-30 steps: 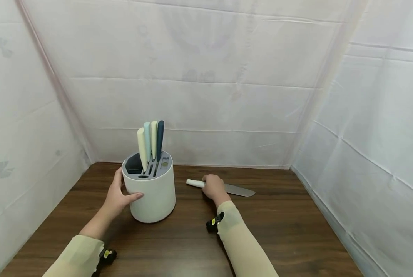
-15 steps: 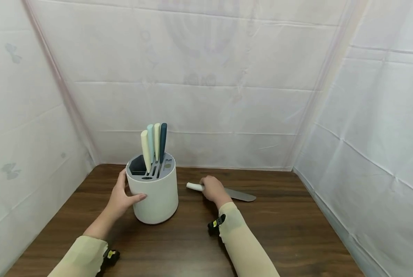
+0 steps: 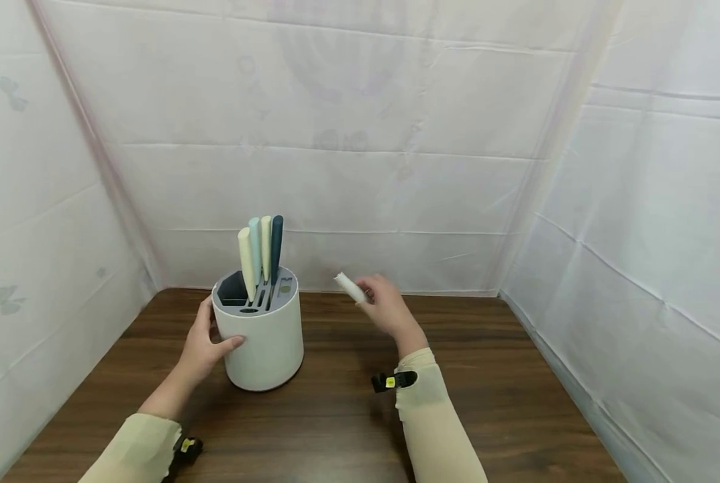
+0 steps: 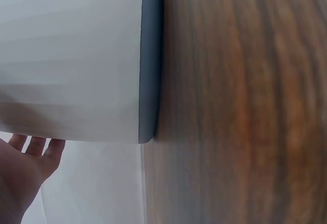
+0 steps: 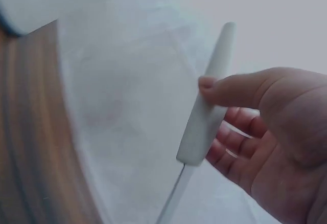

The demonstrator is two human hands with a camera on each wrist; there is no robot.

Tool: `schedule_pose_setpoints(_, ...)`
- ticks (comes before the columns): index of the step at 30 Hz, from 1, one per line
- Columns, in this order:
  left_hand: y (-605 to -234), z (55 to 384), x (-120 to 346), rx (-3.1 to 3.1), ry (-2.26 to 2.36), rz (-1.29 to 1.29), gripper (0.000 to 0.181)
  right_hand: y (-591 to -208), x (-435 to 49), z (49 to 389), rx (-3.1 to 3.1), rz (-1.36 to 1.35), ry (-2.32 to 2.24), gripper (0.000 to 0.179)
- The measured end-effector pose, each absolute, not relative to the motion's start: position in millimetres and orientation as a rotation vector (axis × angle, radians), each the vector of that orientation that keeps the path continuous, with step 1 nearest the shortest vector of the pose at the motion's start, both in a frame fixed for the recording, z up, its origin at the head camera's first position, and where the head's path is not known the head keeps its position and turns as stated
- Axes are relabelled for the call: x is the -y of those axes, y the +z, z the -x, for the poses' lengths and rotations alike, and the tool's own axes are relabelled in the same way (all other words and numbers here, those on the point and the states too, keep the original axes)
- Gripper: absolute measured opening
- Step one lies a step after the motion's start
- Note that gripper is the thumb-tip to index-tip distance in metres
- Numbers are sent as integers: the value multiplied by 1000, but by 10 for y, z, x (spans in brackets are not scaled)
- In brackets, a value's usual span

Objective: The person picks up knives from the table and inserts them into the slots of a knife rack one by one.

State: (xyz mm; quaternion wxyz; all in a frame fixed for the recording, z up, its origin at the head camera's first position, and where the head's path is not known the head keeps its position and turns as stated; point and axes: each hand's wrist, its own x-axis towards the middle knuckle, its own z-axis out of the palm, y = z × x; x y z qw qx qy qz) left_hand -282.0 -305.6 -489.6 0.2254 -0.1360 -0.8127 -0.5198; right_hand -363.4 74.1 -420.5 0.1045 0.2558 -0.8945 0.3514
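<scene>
My left hand (image 3: 200,345) holds the left side of a round white knife block (image 3: 270,349), its thumb across the front. In the left wrist view the fingertips touch the block's pale wall (image 4: 76,65). Several knife handles (image 3: 247,261), cream, light blue and navy, stick up from its grey slotted top. To the right of the block, my right hand (image 3: 390,310) pinches a kitchen knife by its white handle (image 3: 349,287), raised above the table. The right wrist view shows the thumb on the handle (image 5: 199,132) and the blade (image 5: 176,193) running downward, partly out of frame.
A dark wooden table (image 3: 329,416) lies under both hands. White cloth walls (image 3: 360,188) stand behind it and on either side. Black straps with small devices (image 3: 394,382) sit on both wrists.
The right hand has lifted the kitchen knife off the table and tilted it handle up, blade hidden behind the hand in the head view. The left hand stays on the knife block.
</scene>
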Motion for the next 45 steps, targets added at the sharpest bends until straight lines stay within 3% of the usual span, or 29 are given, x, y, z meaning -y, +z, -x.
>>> schedule_pose_setpoints(11, -4759, 2744, 3081, 2262, -1275, 355, 89, -3915, -928, 3458, 2223, -743, 1498, 40)
schedule_pose_setpoints(18, -4300, 2657, 2940, 1895, -1085, 320, 70, -3734, -1017, 3347, 2134, -752, 1707, 42)
schedule_pose_setpoints(25, -3948, 2666, 2420, 1684, -1054, 410, 53, -3656, -899, 3268, 2068, -784, 1700, 40)
schedule_pose_setpoints(37, -3567, 2729, 1492, 1901, -1265, 581, 31, -3710, -522, 3088, 2121, -827, 1680, 39)
schedule_pose_setpoints(45, -3603, 2743, 1385, 1997, -1496, 427, 38, -3725, -287, 3029, 2151, -916, 1645, 39)
